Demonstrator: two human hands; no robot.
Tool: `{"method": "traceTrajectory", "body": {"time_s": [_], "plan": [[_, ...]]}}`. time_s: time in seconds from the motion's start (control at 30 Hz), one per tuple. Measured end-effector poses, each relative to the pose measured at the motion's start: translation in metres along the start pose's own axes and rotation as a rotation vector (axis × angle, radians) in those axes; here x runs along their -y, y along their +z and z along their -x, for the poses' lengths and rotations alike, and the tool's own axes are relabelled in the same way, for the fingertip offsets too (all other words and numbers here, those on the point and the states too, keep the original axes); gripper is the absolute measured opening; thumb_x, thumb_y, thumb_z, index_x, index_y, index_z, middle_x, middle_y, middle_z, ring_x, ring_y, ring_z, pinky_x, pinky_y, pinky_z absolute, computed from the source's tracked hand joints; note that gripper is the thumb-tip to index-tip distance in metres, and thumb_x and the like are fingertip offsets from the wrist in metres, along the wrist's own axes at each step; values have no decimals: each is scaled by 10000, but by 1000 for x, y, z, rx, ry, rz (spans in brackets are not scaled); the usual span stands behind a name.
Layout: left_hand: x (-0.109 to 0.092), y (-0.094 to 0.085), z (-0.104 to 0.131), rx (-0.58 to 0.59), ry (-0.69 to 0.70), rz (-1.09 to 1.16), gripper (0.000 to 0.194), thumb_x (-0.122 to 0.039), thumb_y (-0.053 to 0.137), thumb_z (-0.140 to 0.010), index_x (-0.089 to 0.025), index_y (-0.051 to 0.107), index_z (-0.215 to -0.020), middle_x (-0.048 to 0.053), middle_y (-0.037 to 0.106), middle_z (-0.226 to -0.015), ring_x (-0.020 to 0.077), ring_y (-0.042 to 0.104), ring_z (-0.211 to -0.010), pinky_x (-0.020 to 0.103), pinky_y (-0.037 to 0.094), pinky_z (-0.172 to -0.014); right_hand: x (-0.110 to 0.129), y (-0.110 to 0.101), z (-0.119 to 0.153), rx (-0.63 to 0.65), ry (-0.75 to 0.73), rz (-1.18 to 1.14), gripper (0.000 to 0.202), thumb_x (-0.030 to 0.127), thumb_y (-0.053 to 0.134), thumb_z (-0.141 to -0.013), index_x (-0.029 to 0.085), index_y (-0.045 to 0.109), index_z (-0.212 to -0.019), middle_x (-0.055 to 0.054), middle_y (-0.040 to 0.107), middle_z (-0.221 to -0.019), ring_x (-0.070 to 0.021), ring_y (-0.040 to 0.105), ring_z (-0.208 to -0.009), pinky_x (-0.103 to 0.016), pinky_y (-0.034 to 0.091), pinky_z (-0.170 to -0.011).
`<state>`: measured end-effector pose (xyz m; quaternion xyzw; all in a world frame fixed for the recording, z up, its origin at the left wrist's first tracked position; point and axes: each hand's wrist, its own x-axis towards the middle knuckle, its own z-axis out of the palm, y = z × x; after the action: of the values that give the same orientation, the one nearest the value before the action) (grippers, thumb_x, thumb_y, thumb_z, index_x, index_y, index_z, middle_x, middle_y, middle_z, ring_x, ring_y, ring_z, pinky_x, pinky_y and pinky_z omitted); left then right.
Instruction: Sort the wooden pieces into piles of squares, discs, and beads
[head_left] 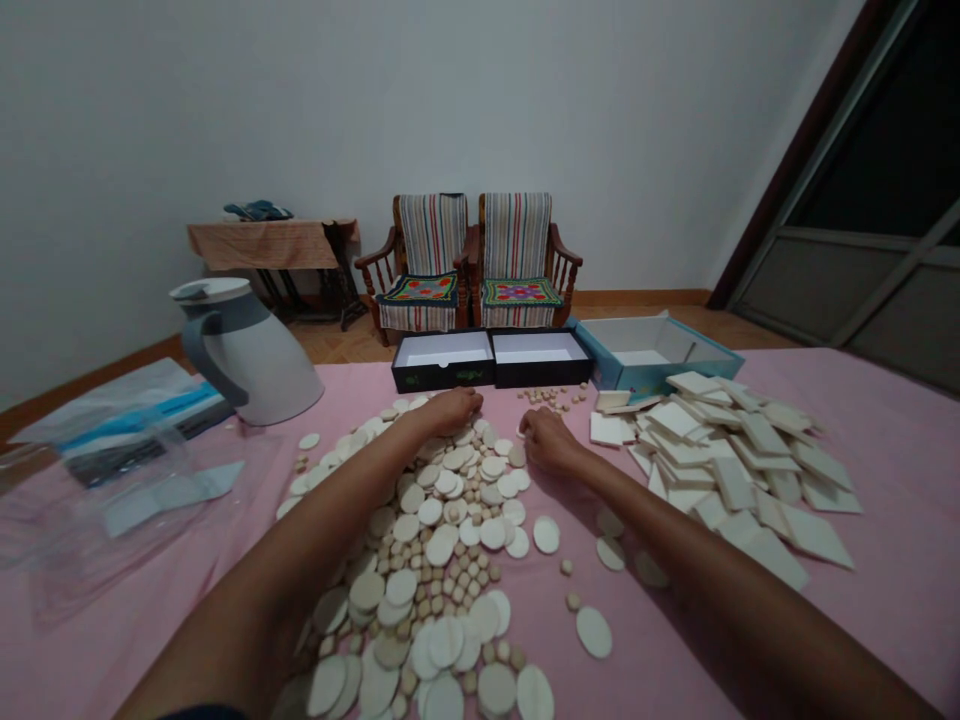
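Note:
A wide heap of pale round wooden discs [442,545] lies in front of me, mixed with small wooden cubes [450,585]. My left hand [454,408] reaches over the heap's far end, its fingers curled down; whatever they hold, if anything, is hidden. To the right of the heap, my right hand [551,442] is closed just above the cloth, with the pale edge of a wooden disc [520,432] showing at the fingertips. Just beyond that hand, a loose group of small cubes [553,398] is scattered. A few stray discs [594,632] lie nearer to me.
Two black open boxes [442,375] and a blue open box [634,375] stand along the far edge. Square wooden tiles [757,450] are piled at right. A white-and-grey jug [274,365] and clear plastic packaging [150,500] are at left, on the pink cloth [892,430].

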<state>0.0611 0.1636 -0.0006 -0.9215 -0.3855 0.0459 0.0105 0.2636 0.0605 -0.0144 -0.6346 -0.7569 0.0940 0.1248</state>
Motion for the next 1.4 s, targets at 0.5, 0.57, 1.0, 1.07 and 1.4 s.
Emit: {"method": "traceTrajectory", "body": {"time_s": [0.5,0.57,1.0,1.07,1.4], "plan": [[-140,-37,134,-99,656,334,498,-545,639,-822,-193,547,-1161,133,570,-1239,269,532,-1117,387,428,-964,-60,-66,138,56,-112,-166,393,205,626,-769,188,605,-1161,-121,630,-1134,-222,626,-956,-337,481,-821],[-163,-32,150,-84,732,325,474,-542,674,-790,-203,560,-1101,129,569,-1237,283,520,-1128,405,409,-986,-64,-64,162,137,-93,-89,447,183,669,-703,203,605,-1145,-116,623,-1125,-233,609,-965,-332,459,-830],[-172,-2,153,-205,463,207,153,-147,387,-953,-190,510,-1032,107,579,-1119,227,537,-1044,385,450,-913,-41,-24,167,-26,39,-251,289,90,589,-715,177,609,-990,-68,565,-950,-197,555,-895,-288,423,-780],[-172,-1,152,-246,452,243,161,-201,417,-959,-188,492,-1100,112,564,-1156,233,528,-1067,398,448,-928,-34,-14,154,-53,18,-302,303,62,587,-698,168,617,-980,-69,561,-958,-192,554,-888,-292,432,-782],[-163,-15,153,-120,488,266,354,-418,647,-859,-203,511,-1106,108,542,-1174,261,485,-1081,396,400,-940,2,4,100,-54,-122,-675,385,22,558,-725,199,634,-1058,-52,610,-993,-155,622,-860,-275,510,-737]]}}
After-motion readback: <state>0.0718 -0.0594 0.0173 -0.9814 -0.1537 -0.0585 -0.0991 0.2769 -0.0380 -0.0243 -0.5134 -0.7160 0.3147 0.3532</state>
